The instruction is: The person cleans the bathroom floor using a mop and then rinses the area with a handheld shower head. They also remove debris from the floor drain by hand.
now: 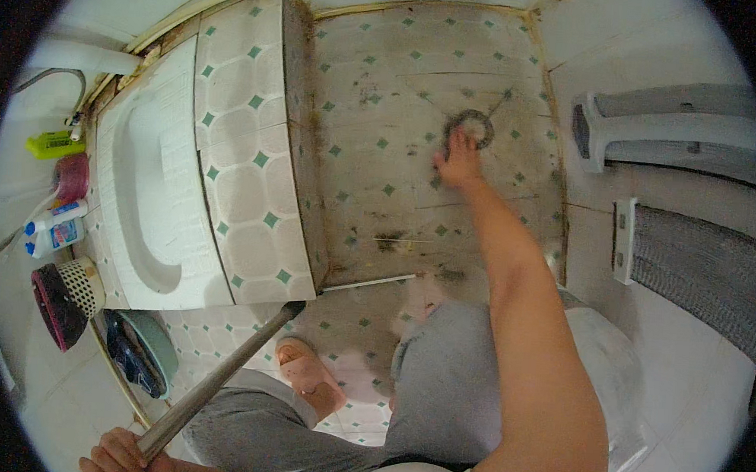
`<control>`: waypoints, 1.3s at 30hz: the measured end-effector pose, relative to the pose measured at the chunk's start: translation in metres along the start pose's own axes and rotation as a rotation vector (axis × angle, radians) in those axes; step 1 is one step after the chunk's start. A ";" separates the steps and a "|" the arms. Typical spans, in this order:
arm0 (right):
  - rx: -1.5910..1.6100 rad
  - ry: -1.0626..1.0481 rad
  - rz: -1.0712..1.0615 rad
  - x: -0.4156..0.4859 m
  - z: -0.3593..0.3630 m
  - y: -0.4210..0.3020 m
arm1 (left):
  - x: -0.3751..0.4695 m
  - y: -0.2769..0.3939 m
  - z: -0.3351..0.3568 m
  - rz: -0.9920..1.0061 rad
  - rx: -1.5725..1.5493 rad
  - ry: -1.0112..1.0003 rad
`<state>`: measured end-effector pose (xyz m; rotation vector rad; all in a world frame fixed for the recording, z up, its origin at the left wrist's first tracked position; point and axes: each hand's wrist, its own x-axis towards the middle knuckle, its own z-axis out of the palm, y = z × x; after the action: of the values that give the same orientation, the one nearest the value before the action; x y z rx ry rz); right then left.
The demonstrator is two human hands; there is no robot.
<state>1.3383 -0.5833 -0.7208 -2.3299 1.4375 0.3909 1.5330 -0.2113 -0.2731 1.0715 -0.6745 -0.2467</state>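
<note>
At the lower left, my left hand (121, 457) is wrapped round a long, round, greyish-brown handle (213, 385). The handle slants up to a dark tip close to the corner of the tiled step. My right hand (461, 163) reaches down to the dirty tiled floor (382, 165), its fingers at a dark ring (482, 125) with a pale centre; the hand is slightly blurred, and whether it grips the ring cannot be told. Dark dirt marks spread over the floor around it and along its edges.
A white squat toilet (167, 178) is set in the tiled step (247, 150) at left. Cleaning bottles (60, 233), a green bottle (56, 145), a perforated basket (83, 286) and a basin (157, 346) line the left wall. Racks (676, 134) and a grey towel (701, 265) are at right.
</note>
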 end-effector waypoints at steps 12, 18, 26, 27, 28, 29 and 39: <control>0.064 -0.189 -0.344 -0.062 0.025 0.002 | 0.007 -0.002 -0.013 -0.012 -0.072 -0.013; 0.194 0.063 -0.267 -0.046 -0.008 0.008 | 0.007 -0.001 -0.015 0.001 -0.096 -0.022; 0.165 0.025 0.047 -0.016 0.008 -0.015 | 0.005 0.003 -0.018 -0.005 -0.080 0.000; 0.168 0.010 0.025 -0.018 0.011 -0.011 | 0.005 0.004 -0.019 -0.010 -0.074 -0.008; 0.136 0.023 0.046 -0.019 0.013 -0.004 | 0.005 0.004 -0.020 -0.019 -0.072 -0.016; 0.122 -0.030 0.007 -0.019 0.015 0.002 | 0.004 0.004 -0.021 -0.023 -0.070 -0.025; 0.174 -0.154 -0.340 -0.070 0.028 0.006 | 0.003 0.003 -0.020 0.001 -0.101 -0.032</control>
<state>1.3007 -0.5178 -0.7174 -2.2889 0.9419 0.3245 1.5476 -0.1966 -0.2750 0.9723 -0.6841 -0.2950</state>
